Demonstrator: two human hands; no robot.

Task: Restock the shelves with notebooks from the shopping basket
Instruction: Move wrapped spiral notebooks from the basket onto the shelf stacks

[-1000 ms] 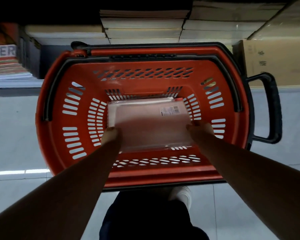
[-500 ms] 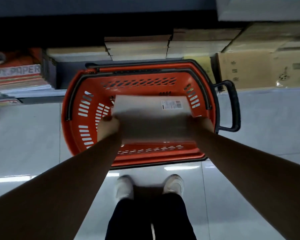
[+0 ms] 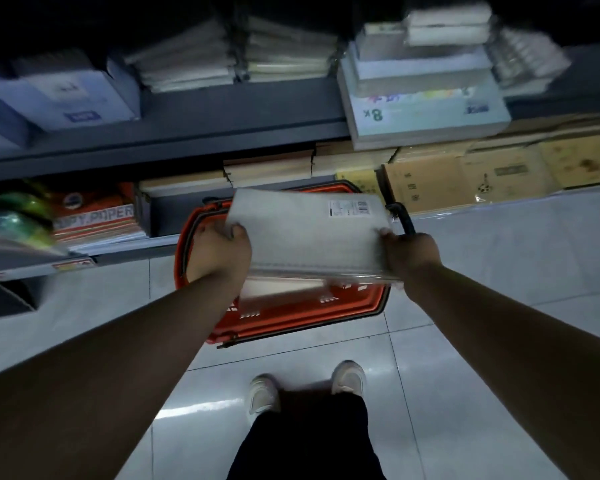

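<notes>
My left hand (image 3: 219,252) grips the left edge of the pack of notebooks (image 3: 309,233), thumb curled over its top. My right hand (image 3: 409,254) clasps the right edge. The pack is at the centre of the frame, above the red basket (image 3: 291,323), which stands on the tiled floor (image 3: 465,358). A grey shelf (image 3: 222,129) of stacked paper crosses the upper frame.

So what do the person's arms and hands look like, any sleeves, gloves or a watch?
No sleeves show: the left forearm and right forearm are bare to the frame's edge. The left hand and right hand wear no gloves; no watch, bracelet or ring shows, though the picture is dim and blurred. Dark trousers and pale shoes below.
</notes>
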